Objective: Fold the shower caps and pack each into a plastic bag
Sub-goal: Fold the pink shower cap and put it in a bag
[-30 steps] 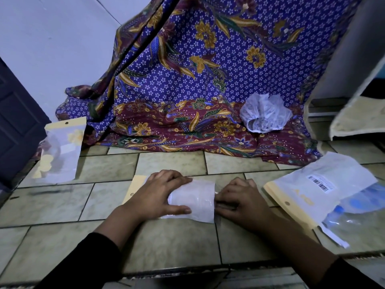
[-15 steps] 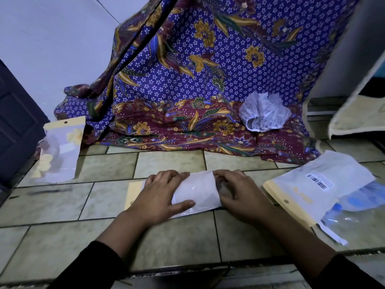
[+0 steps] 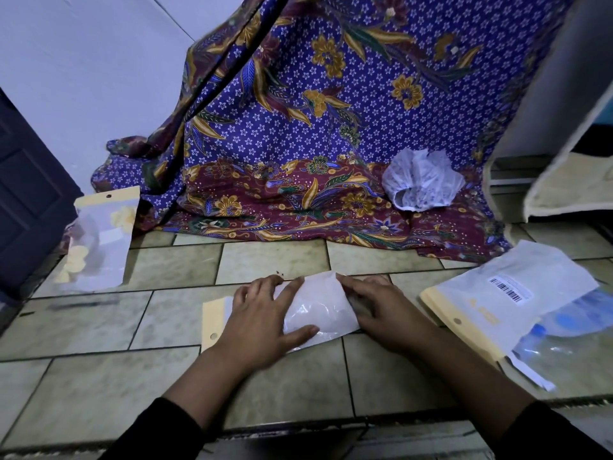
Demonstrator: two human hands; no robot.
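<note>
Now the left hand (image 3: pixel 262 322) presses flat and wide on the plastic bag (image 3: pixel 323 312); the right hand (image 3: pixel 386 313) touches its edge, grip unclear.

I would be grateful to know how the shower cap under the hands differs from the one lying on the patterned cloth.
The near shower cap is folded flat; the far shower cap is a loose crumpled heap. The near one lies on the tiled floor with the left hand and right hand on it; the far one sits untouched on the cloth. Both are white and see-through.
</note>
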